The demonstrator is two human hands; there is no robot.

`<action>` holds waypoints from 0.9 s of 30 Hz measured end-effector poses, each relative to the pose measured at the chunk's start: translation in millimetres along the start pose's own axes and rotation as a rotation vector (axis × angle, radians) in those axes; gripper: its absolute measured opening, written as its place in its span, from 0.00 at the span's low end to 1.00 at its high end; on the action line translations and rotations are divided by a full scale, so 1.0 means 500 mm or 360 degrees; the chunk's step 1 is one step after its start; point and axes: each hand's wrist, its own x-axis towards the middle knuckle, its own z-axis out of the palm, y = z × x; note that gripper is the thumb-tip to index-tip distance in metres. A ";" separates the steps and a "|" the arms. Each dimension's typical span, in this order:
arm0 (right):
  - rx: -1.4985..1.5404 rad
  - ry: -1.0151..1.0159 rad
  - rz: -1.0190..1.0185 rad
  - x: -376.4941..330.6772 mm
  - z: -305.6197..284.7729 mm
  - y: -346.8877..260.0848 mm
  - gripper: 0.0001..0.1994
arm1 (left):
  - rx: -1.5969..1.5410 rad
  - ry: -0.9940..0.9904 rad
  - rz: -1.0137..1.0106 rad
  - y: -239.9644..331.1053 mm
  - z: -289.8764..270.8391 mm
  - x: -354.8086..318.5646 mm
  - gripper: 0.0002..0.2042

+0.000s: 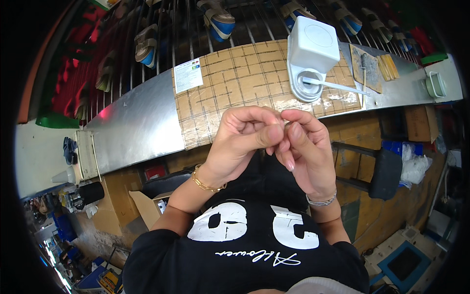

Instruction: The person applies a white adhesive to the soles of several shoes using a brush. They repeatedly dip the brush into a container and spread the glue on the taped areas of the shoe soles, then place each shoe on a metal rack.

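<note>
My left hand (243,140) and my right hand (308,149) are raised close together in front of my chest, near the front edge of the workbench. Thumb and fingers are pinched on both, and the fingertips meet. Whatever lies between them is hidden or too small to make out. A gold-coloured bracelet circles my left wrist, and a band sits on the right one. Beyond my right hand stands a white plastic pot (315,39) with a boxy reservoir and a round cup. A thin white-handled stick (338,85) rests in that cup.
Brown lined sheeting (235,73) covers part of the metal bench (134,125), with a printed paper (188,75) on it. Behind run metal rods carrying several blue-and-white shoes (219,22). Yellow blocks (388,67) lie far right; a black-padded seat (384,174) stands right, a cardboard box (147,208) left.
</note>
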 end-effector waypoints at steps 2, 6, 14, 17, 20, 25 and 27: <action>-0.0119 0.0103 0.0048 0.000 -0.007 -0.007 0.13 | 0.0132 0.0137 -0.0145 0.011 -0.003 -0.002 0.08; -0.0183 0.0169 0.0045 0.002 -0.020 -0.019 0.12 | 0.0511 0.0274 -0.0112 0.028 0.000 -0.001 0.11; -0.0316 0.0163 0.0076 -0.001 -0.027 -0.027 0.11 | 0.1568 0.0122 0.0246 0.041 0.010 0.005 0.09; -0.0463 0.0187 0.0023 -0.004 -0.028 -0.031 0.10 | 0.2000 -0.0002 0.0463 0.056 0.014 0.005 0.07; -0.0772 0.0191 -0.0062 -0.008 -0.024 -0.034 0.10 | 0.2407 -0.0153 0.0749 0.066 0.018 0.005 0.08; -0.1130 0.0221 -0.0218 -0.018 -0.005 -0.031 0.13 | 0.2648 -0.0152 0.1136 0.056 0.017 0.017 0.11; -0.1143 0.0155 -0.0230 -0.023 0.004 -0.027 0.15 | 0.2602 0.0005 0.1187 0.046 0.017 0.019 0.11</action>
